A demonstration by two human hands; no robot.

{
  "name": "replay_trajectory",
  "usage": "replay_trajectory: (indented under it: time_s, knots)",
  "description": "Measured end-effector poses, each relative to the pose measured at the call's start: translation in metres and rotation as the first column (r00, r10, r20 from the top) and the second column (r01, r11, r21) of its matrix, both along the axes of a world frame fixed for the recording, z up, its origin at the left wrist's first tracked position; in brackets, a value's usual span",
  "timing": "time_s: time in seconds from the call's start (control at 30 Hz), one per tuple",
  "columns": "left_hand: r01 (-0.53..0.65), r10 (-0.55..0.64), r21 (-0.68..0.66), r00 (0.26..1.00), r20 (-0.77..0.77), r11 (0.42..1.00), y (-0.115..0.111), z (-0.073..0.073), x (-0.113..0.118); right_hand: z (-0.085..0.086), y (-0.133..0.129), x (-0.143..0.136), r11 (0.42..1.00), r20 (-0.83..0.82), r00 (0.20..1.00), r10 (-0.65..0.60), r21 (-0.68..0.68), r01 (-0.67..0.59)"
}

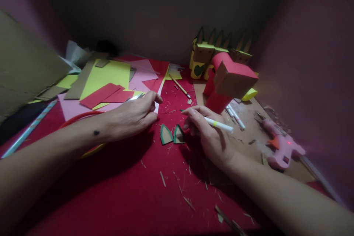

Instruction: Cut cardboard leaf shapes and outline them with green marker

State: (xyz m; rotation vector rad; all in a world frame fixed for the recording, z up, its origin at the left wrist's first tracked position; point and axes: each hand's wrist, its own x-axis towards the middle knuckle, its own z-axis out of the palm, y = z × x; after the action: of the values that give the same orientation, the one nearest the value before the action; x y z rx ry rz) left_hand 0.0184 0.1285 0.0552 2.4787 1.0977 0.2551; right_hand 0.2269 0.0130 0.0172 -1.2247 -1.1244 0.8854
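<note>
My right hand (207,132) is closed around a white marker (219,123) with a yellow-green band; its dark tip points left. Just left of those fingers, two small pointed cardboard ears (166,135) lie side by side on the red tabletop (132,191). Both have green borders around bare brown middles. My left hand (135,116) hovers palm down beyond them to the left, loosely curled, thumb and forefinger apart, and nothing shows in it. Beneath that forearm, a red-rimmed round thing (80,115) is mostly covered.
Yellow paper (110,75), red strips (99,96) and pink sheets lie at the back left. A red figure with a cardboard box head (235,81) stands right, before several yellow eared figures (203,53). A pink glue gun (284,149) lies far right. Cardboard scraps litter the front.
</note>
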Motion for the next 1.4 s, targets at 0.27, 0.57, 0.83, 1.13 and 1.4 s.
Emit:
replay_trajectory:
  time_s: [0.27,0.57,0.83,1.13,1.4]
  knots:
    - [-0.077,0.091,-0.086,0.981,0.173,0.993,0.011,-0.003,-0.002,0.005,-0.003,-0.004,0.997,-0.113,0.993,0.013,-0.077,-0.022]
    - [0.039,-0.030,-0.087,0.995,0.093,0.995,0.005,0.009,-0.001,0.003,-0.001,0.000,0.991,-0.210,0.978,-0.013,-0.133,-0.015]
    - [0.078,-0.084,-0.233,0.996,-0.016,0.969,-0.008,0.012,0.005,0.003,-0.004,0.001,0.983,-0.253,0.967,0.042,-0.161,-0.085]
    - [0.054,-0.067,-0.233,0.997,-0.048,0.971,-0.016,-0.003,0.013,0.012,-0.006,-0.007,0.967,-0.052,0.995,0.087,-0.237,-0.097]
    - [0.104,-0.108,-0.118,0.994,-0.025,0.988,-0.012,-0.019,0.013,0.007,-0.001,-0.008,0.983,0.053,0.988,0.143,-0.126,-0.136]
